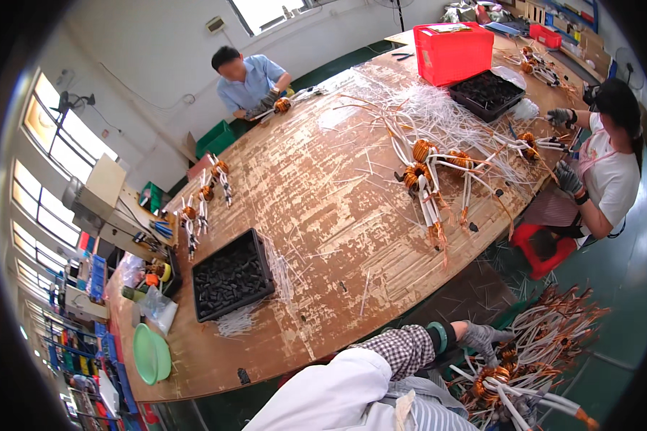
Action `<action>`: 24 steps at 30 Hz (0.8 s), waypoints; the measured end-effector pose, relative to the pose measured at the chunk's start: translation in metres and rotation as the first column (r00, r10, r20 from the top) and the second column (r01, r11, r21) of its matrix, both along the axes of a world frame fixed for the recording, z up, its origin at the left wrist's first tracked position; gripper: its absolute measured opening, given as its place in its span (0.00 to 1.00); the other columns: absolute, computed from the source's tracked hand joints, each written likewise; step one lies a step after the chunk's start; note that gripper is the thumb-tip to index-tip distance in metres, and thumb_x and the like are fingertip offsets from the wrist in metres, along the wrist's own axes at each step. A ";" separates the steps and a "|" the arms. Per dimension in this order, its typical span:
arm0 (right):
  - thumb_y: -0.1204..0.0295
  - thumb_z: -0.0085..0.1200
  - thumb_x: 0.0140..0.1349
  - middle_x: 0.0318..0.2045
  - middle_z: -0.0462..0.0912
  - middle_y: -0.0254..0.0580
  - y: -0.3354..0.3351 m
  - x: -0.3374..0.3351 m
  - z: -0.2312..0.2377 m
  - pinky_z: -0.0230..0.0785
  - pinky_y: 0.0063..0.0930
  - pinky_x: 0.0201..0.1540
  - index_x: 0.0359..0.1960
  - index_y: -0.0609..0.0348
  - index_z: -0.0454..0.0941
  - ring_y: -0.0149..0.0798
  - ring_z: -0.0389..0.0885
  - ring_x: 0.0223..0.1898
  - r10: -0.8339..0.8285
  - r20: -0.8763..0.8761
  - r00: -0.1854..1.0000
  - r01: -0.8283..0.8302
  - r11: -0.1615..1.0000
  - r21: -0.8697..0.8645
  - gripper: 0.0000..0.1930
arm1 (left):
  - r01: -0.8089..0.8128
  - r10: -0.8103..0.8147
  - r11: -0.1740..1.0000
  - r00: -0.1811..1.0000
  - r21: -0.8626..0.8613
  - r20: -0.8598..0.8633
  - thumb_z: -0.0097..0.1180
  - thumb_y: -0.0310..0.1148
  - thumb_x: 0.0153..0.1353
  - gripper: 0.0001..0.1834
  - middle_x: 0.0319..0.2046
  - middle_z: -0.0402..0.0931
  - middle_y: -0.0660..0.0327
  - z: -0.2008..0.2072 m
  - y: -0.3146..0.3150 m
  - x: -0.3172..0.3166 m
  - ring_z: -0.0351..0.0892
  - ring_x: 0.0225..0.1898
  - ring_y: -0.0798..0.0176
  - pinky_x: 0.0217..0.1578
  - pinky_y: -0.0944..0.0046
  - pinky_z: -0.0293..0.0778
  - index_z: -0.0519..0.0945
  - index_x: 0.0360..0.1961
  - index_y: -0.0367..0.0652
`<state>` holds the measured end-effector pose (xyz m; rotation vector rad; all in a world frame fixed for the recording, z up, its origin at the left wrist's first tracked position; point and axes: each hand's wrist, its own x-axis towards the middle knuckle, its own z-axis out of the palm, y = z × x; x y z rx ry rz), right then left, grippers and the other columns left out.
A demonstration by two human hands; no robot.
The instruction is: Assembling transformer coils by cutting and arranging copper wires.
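My left hand point(484, 340), in a grey glove below a checked cuff and a green bangle, reaches over a heap of copper-wound ring coils at the lower right. Its fingers are spread just above the heap. The nearest coil point(490, 382) has orange copper windings and thick white leads with bare copper ends. Below it, a patch of grey glove, my right hand point(528, 411), shows among the white leads. Those leads and the coil hide most of its fingers, so its grip cannot be made out. More white leads point(546, 334) with frayed copper tips fan out behind.
A worn wooden table point(302, 215) bears a black tray point(231, 276) of short black pieces, a green bowl point(152, 353), loose white tubing point(424, 104), several coils point(418, 174) and a red bin point(453, 54). Two gloved co-workers handle coils across it. A red stool point(539, 251) stands right.
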<state>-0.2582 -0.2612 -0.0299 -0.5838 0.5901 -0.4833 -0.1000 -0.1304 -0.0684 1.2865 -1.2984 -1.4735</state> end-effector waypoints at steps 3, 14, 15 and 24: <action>0.64 0.47 0.59 0.32 0.77 0.42 0.025 0.024 0.023 0.69 0.35 0.34 0.41 0.57 0.72 0.39 0.75 0.31 0.074 0.023 0.997 -0.074 0.997 -0.017 0.12 | 0.242 -0.258 0.966 0.904 -0.090 -0.342 0.66 0.35 0.41 0.48 0.58 0.58 0.51 0.018 0.017 0.009 0.57 0.59 0.56 0.55 0.60 0.59 0.52 0.62 0.40; 0.66 0.50 0.56 0.32 0.77 0.42 0.082 -0.019 0.094 0.70 0.38 0.37 0.39 0.55 0.71 0.39 0.77 0.33 -0.153 -0.038 0.987 0.141 0.965 -0.223 0.11 | -0.340 0.359 0.925 0.633 0.171 -0.686 0.63 0.31 0.43 0.33 0.47 0.69 0.56 0.078 0.152 0.022 0.69 0.48 0.61 0.51 0.62 0.65 0.65 0.52 0.37; 0.66 0.51 0.56 0.30 0.78 0.40 0.072 -0.032 0.069 0.70 0.38 0.36 0.37 0.55 0.72 0.40 0.76 0.32 0.044 -0.064 0.997 -0.056 0.978 -0.201 0.09 | -0.404 0.394 0.905 0.682 0.132 -0.616 0.62 0.26 0.43 0.34 0.46 0.69 0.57 0.073 0.159 0.030 0.70 0.47 0.62 0.50 0.63 0.67 0.63 0.54 0.38; 0.67 0.50 0.59 0.29 0.77 0.41 0.181 -0.049 0.002 0.71 0.33 0.40 0.40 0.63 0.71 0.38 0.77 0.34 0.276 -0.201 0.940 -0.211 0.932 0.296 0.12 | -0.653 0.645 0.748 0.675 0.116 -0.358 0.69 0.28 0.40 0.36 0.44 0.71 0.60 0.088 0.173 0.060 0.72 0.46 0.65 0.47 0.67 0.71 0.63 0.51 0.40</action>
